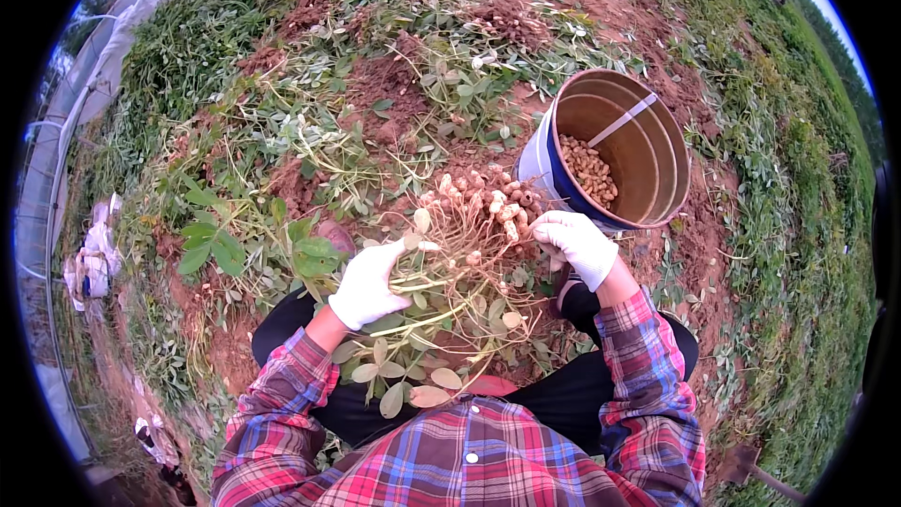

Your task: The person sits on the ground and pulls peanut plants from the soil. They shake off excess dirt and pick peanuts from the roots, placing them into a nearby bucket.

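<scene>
My left hand, in a white glove, is closed round the stems of a pulled-up peanut plant. The plant's roots point away from me and bear a thick cluster of peanut pods; its leaves hang over my lap. At the right side of this cluster is my right hand, also gloved in white, with its fingertips together at the pods. Whether a pod is between them cannot be made out. Just beyond my right hand, a metal bucket leans towards me with loose peanuts inside.
Uprooted peanut plants cover the reddish soil ahead and to the left. A pale strip lies inside the bucket. A hoe-like tool is at the lower right. White bags and a plastic-covered frame stand at the far left.
</scene>
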The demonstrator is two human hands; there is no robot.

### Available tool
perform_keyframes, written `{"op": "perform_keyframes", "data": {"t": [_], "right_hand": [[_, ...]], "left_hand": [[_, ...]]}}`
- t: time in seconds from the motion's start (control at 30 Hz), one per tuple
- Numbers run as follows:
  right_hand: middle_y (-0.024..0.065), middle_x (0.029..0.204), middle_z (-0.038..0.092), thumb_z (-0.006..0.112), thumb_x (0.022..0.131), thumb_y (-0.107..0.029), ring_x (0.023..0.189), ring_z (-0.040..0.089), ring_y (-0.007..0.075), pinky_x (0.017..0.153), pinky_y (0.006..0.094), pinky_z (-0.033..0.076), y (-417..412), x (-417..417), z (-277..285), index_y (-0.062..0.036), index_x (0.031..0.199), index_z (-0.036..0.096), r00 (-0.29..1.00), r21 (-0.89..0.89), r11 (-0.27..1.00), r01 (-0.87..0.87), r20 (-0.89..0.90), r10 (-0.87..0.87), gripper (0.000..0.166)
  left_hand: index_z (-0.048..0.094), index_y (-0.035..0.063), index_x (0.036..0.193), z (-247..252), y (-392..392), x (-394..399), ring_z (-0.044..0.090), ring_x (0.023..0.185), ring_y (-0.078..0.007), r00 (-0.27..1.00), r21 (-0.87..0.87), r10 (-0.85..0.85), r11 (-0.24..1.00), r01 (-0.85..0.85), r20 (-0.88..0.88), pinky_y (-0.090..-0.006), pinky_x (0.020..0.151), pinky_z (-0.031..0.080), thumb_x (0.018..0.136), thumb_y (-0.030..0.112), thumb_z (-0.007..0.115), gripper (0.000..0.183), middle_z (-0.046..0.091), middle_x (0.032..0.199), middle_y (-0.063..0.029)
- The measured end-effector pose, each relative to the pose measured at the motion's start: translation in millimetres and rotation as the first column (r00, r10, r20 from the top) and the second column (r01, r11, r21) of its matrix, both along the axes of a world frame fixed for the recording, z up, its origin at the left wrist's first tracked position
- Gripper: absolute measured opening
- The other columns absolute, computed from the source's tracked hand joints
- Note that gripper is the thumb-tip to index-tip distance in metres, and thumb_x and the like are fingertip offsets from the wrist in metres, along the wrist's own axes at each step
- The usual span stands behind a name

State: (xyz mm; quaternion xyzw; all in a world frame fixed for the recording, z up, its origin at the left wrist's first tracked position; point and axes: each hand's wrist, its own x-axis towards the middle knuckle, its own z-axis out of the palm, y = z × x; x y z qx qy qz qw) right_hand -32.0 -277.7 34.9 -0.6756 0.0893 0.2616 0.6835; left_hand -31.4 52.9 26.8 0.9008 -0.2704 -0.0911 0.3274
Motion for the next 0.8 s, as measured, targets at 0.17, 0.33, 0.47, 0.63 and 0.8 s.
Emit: {"op": "perform_keyframes", "data": {"t": [0.17, 0.33, 0.47, 0.63, 0.8], "right_hand": [[-0.0066, 0.056, 0.035, 0.053, 0.094, -0.028, 0.044, 0.029, 0.0057, 0.044, 0.0240, 0.027, 5, 0, 2, -0.0101, 0.078, 0.053, 0.945, 0.286, 0.923, 0.256, -0.276, -0.177, 0.024], [-0.0072, 0.052, 0.029, 0.052, 0.095, -0.038, 0.040, 0.024, 0.0066, 0.042, 0.0244, 0.024, 25, -2, 10, -0.0123, 0.074, 0.052, 0.895, 0.130, 0.893, 0.430, -0.187, -0.404, 0.033], [-0.0071, 0.048, 0.026, 0.053, 0.095, -0.040, 0.038, 0.023, 0.0069, 0.041, 0.0245, 0.023, 31, -4, 13, -0.0108, 0.075, 0.056, 0.861, 0.127, 0.853, 0.506, -0.127, -0.492, 0.035], [-0.0083, 0.048, 0.028, 0.058, 0.091, -0.040, 0.036, 0.020, 0.0077, 0.037, 0.0253, 0.019, -24, 7, 29, -0.0194, 0.062, 0.042, 0.667, 0.506, 0.477, 0.718, -0.305, -0.680, 0.039], [0.0044, 0.077, 0.054, 0.060, 0.091, -0.031, 0.068, 0.054, 0.0141, 0.067, 0.0270, 0.048, -62, 14, 41, -0.0016, 0.102, 0.059, 0.565, -0.053, 0.695, 0.718, 0.627, -0.536, 0.032]], "left_hand": [[0.054, 0.0149, 0.124, 16, -8, 4, 0.061, 0.085, -0.0349, 0.994, -0.065, -0.036, 0.997, 0.029, -0.104, -0.0401, 0.079, 0.048, 0.055, 0.017, 0.073, 0.072, 0.064, 0.092, -0.0146], [0.053, 0.0096, 0.125, 27, -8, 2, 0.062, 0.090, -0.0318, 0.998, -0.071, -0.042, 0.997, 0.039, -0.049, -0.0376, 0.085, 0.047, 0.053, 0.015, 0.077, 0.075, 0.065, 0.097, -0.0129], [0.052, 0.0088, 0.126, 17, -4, 5, 0.061, 0.093, -0.0316, 0.993, -0.122, -0.090, 0.989, 0.081, -0.074, -0.0377, 0.087, 0.046, 0.054, 0.017, 0.077, 0.077, 0.064, 0.099, -0.0130], [0.054, 0.0103, 0.124, 20, 2, -1, 0.060, 0.096, -0.0320, 0.997, -0.009, -0.047, 0.999, 0.047, -0.065, -0.0380, 0.088, 0.046, 0.055, 0.018, 0.076, 0.073, 0.063, 0.103, -0.0133], [0.053, 0.0074, 0.123, 0, 7, -4, 0.059, 0.095, -0.0341, 0.997, 0.172, 0.013, 0.985, -0.026, 0.073, -0.0413, 0.085, 0.047, 0.054, 0.020, 0.075, 0.074, 0.062, 0.099, -0.0161]]}}
